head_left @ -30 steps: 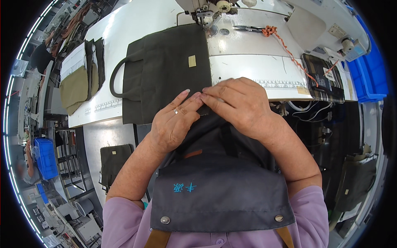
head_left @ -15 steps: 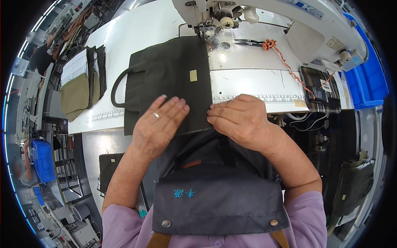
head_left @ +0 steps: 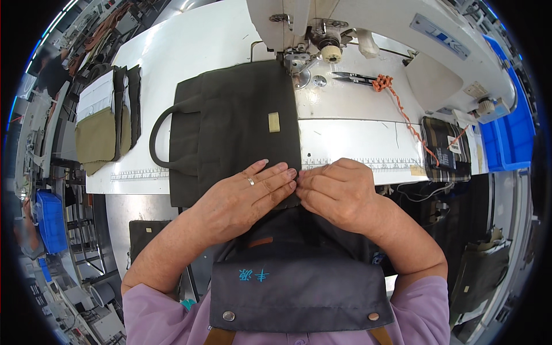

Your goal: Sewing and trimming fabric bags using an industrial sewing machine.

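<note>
A dark olive fabric bag piece [head_left: 230, 126] with a looped handle [head_left: 161, 123] and a small pale patch [head_left: 273, 122] lies on the white table, its top edge at the sewing machine's needle area [head_left: 290, 63]. My left hand [head_left: 244, 201] lies on the lower right part of the piece, fingers stretched out, a ring on one. My right hand [head_left: 336, 192] is closed on that piece's right edge, fingertips beside those of my left hand. A printed ruler strip [head_left: 362, 162] runs along the table's near edge. My dark apron [head_left: 299, 293] is below my hands.
Cut fabric pieces [head_left: 95, 135] are stacked at left. Thread snips [head_left: 353, 77] with orange cord lie by the machine. A plaid pouch [head_left: 445, 149] is at right, a blue crate [head_left: 506, 144] beyond. Another dark piece [head_left: 144, 236] sits lower left. A co-worker [head_left: 29, 230] is at far left.
My left hand has moved right since half a second ago, its fingertips again near my right hand's. The whole table now appears lower in the view.
</note>
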Demonstrator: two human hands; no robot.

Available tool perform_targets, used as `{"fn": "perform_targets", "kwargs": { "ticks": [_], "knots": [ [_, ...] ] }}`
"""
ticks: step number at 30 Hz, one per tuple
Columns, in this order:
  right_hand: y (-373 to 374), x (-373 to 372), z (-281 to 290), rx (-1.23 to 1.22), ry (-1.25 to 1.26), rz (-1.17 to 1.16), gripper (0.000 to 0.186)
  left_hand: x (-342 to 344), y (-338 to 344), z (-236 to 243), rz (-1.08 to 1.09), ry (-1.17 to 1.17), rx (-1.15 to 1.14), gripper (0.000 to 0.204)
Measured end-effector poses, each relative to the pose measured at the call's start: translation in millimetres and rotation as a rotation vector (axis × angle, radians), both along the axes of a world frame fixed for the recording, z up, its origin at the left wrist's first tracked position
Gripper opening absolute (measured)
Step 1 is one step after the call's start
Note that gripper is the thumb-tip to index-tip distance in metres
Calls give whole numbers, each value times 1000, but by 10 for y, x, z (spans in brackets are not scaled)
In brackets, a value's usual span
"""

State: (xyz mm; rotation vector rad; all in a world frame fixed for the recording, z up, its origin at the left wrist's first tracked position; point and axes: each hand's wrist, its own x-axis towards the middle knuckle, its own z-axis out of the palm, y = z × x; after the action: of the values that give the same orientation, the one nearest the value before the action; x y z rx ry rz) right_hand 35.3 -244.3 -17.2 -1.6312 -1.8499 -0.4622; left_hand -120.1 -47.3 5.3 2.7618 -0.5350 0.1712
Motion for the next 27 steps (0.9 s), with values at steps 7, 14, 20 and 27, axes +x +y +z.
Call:
{"fn": "perform_targets", "kwargs": {
  "ticks": [7,14,20,27],
  "knots": [
    [146,249,185,-154,155,9,23,226,307,28,-45,112,-41,60],
    [316,541,215,-185,134,-14,16,534,487,-10,-51,51,-92,56],
    [459,735,231,-221,121,-53,13,774,672,-97,-27,-35,-93,54],
    [624,935,220,-218,58,-103,13,1037,862,-105,-7,-59,-92,59]
  ]
}}
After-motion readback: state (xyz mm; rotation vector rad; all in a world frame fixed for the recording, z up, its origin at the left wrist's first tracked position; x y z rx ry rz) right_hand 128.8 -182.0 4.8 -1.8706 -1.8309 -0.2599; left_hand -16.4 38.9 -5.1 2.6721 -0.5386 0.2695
